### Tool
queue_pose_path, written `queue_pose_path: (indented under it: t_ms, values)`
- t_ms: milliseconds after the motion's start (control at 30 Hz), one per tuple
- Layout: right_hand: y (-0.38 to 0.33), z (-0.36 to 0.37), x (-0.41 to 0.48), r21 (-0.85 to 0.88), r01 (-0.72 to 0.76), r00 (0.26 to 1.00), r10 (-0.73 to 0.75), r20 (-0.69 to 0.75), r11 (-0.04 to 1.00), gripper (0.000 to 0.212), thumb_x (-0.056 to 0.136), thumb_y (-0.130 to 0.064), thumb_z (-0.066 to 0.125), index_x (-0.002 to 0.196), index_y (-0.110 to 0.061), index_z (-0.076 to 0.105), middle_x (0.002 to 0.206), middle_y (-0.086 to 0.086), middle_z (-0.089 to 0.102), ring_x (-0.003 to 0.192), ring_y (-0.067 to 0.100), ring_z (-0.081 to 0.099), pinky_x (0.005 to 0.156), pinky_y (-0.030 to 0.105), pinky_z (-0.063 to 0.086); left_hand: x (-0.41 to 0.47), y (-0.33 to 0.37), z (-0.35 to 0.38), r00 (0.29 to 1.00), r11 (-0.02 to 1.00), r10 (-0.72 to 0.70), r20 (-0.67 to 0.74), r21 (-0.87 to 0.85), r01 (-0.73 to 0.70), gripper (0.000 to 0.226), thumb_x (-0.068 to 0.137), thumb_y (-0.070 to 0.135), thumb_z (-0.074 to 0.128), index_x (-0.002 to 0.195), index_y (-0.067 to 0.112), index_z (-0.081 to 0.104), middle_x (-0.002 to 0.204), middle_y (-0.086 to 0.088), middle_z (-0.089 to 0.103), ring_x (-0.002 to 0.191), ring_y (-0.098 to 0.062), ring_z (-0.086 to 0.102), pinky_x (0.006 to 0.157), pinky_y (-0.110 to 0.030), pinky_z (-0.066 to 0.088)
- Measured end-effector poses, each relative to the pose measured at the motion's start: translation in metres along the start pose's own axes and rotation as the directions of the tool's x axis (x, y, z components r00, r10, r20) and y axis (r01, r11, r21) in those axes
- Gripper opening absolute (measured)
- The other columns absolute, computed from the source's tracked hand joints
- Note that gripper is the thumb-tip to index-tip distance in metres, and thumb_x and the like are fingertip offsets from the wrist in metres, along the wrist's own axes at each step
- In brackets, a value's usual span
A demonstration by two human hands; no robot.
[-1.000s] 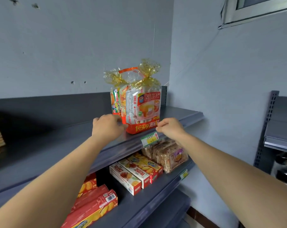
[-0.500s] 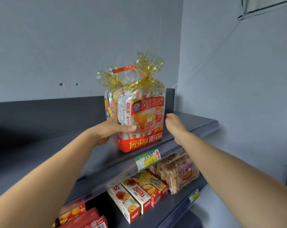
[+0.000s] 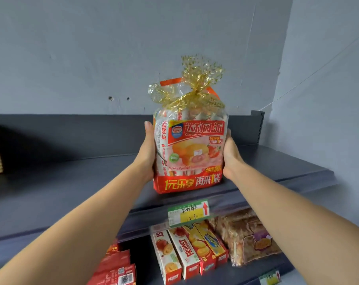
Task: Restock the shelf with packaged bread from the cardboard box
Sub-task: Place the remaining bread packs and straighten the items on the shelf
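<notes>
Left hand (image 3: 148, 150), right hand (image 3: 230, 156) clamp bread bag (image 3: 190, 153) upright on shelf (image 3: 71, 192). You square label forward, seat base flat, release evenly.

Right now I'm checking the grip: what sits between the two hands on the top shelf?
In the head view, only the bread package with the gold bow sits between the left hand and right hand, each pressed against one side.
</notes>
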State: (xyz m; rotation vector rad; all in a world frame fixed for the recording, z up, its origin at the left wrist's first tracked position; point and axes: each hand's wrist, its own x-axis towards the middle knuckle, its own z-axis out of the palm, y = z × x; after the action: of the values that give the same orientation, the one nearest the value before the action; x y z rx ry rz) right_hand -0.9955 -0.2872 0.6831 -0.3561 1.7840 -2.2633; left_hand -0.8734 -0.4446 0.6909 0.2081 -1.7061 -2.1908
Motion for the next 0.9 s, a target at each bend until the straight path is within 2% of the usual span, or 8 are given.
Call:
queue_pose_path:
  t_ms: [167, 300, 467, 533, 600, 700, 800, 900]
  values:
    - [0.002, -0.002, 0.009, -0.013, -0.024, 1.0, 0.024, 0.015, 1.0, 0.067, 0.095, -0.067, 0.02, 0.079, -0.027, 0.071, 0.074, -0.002, 0.076, 0.081, 0.02, 0.071, 0.074, 0.035, 0.055, 0.006, -0.004, 0.003, 0.989, 0.998, 0.057, -0.139, -0.008, -0.059, 0.078, 0.086, 0.077, 0.017, 0.096, 0.024, 0.072, 0.096, -0.009, 0.076, 0.086, -0.026, 0.073, 0.079, -0.04, 0.057]
    - [0.001, -0.004, 0.012, -0.06, -0.004, 1.0, 0.005, 0.028, 0.998, 0.066, 0.096, -0.066, 0.02, 0.08, -0.026, 0.07, 0.079, 0.0, 0.076, 0.078, 0.019, 0.071, 0.068, 0.033, 0.053, 0.009, -0.006, 0.001, 0.979, 0.997, 0.083, -0.188, 0.022, -0.081, 0.075, 0.087, 0.076, 0.017, 0.096, 0.024, 0.072, 0.096, -0.007, 0.076, 0.085, -0.025, 0.074, 0.077, -0.039, 0.058]
    - [-0.003, -0.008, 0.017, 0.045, 0.019, 1.0, -0.019, 0.003, 0.999, 0.076, 0.086, -0.079, 0.026, 0.099, -0.019, 0.071, 0.093, 0.007, 0.077, 0.093, 0.028, 0.072, 0.092, 0.047, 0.052, 0.014, -0.004, -0.005, 0.978, 0.998, 0.059, -0.202, 0.018, -0.057, 0.08, 0.085, 0.078, 0.019, 0.096, 0.021, 0.073, 0.095, -0.008, 0.076, 0.086, -0.026, 0.074, 0.078, -0.04, 0.058]
    - [-0.007, -0.009, 0.023, 0.066, 0.028, 1.0, -0.029, 0.01, 0.997, 0.075, 0.086, -0.078, 0.026, 0.094, -0.018, 0.071, 0.093, 0.008, 0.077, 0.094, 0.03, 0.071, 0.096, 0.049, 0.05, 0.018, -0.001, -0.01, 0.97, 0.999, 0.043, -0.238, 0.012, -0.041, 0.086, 0.081, 0.082, 0.02, 0.106, 0.017, 0.071, 0.101, -0.01, 0.075, 0.092, -0.029, 0.072, 0.087, -0.044, 0.055]
    - [-0.012, -0.008, 0.028, 0.103, 0.012, 0.997, -0.02, 0.078, 0.995, 0.071, 0.09, -0.074, 0.023, 0.094, -0.021, 0.071, 0.09, 0.007, 0.077, 0.094, 0.029, 0.07, 0.095, 0.047, 0.051, 0.023, 0.001, -0.015, 0.964, 0.999, 0.04, -0.261, 0.026, -0.035, 0.092, 0.075, 0.087, 0.022, 0.114, 0.018, 0.068, 0.106, -0.009, 0.074, 0.099, -0.031, 0.07, 0.098, -0.05, 0.048]
    - [-0.009, -0.008, 0.037, 0.126, -0.029, 0.985, 0.007, 0.173, 0.992, 0.063, 0.095, -0.067, 0.024, 0.091, -0.023, 0.068, 0.082, 0.003, 0.077, 0.081, 0.023, 0.072, 0.084, 0.044, 0.054, 0.032, 0.001, -0.023, 0.968, 0.996, 0.052, -0.245, 0.081, -0.033, 0.094, 0.073, 0.089, 0.02, 0.116, 0.02, 0.067, 0.11, -0.008, 0.073, 0.107, -0.031, 0.066, 0.106, -0.052, 0.041]
    - [0.0, -0.006, 0.041, 0.109, -0.046, 0.968, 0.018, 0.251, 0.993, 0.053, 0.1, -0.054, 0.027, 0.079, -0.02, 0.061, 0.068, 0.0, 0.073, 0.067, 0.018, 0.071, 0.066, 0.035, 0.055, 0.034, 0.005, -0.023, 0.977, 0.995, 0.046, -0.207, 0.092, -0.027, 0.088, 0.083, 0.08, 0.013, 0.119, 0.019, 0.065, 0.111, -0.01, 0.072, 0.107, -0.03, 0.067, 0.104, -0.049, 0.044]
    - [0.003, -0.003, 0.044, 0.083, -0.036, 0.959, 0.011, 0.282, 0.996, 0.052, 0.103, -0.047, 0.025, 0.075, -0.017, 0.057, 0.061, 0.0, 0.071, 0.057, 0.016, 0.07, 0.051, 0.028, 0.057, 0.041, 0.004, -0.027, 0.982, 0.996, 0.037, -0.187, 0.088, -0.02, 0.087, 0.082, 0.081, 0.015, 0.11, 0.018, 0.069, 0.122, -0.018, 0.065, 0.112, -0.032, 0.062, 0.106, -0.044, 0.041]
